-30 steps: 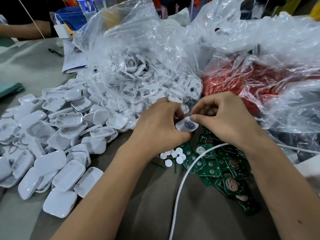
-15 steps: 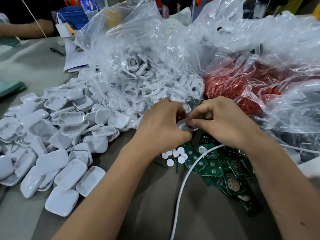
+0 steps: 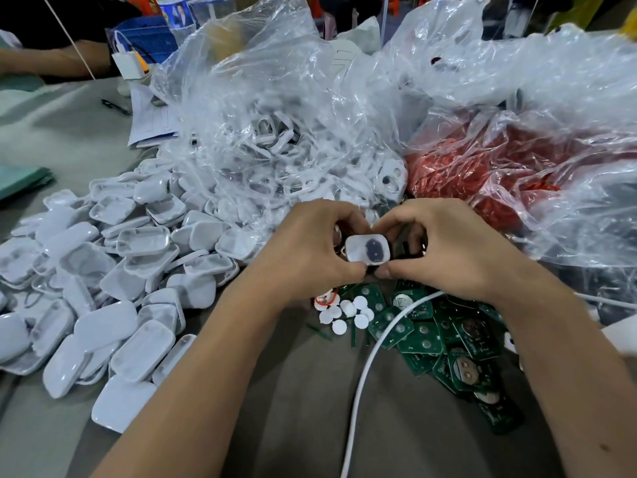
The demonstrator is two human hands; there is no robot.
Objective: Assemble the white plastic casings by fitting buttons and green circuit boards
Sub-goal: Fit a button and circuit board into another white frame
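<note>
One white casing [image 3: 368, 249] is held up between both hands, just above the table [image 3: 269, 426]. It's pinched from the left by the left hand [image 3: 312, 251] and from the right by the right hand [image 3: 448, 246], fingers curled round its edges, thumbs nearly touching underneath. A dark patch is seen through its face. Loose buttons [image 3: 344, 313] are scattered right below, with green boards [image 3: 434, 336] piled beside them and a white cable [image 3: 365, 374] laid across. More casings [image 3: 113, 270] are heaped to the left, spilling out of a clear bag [image 3: 275, 132].
</note>
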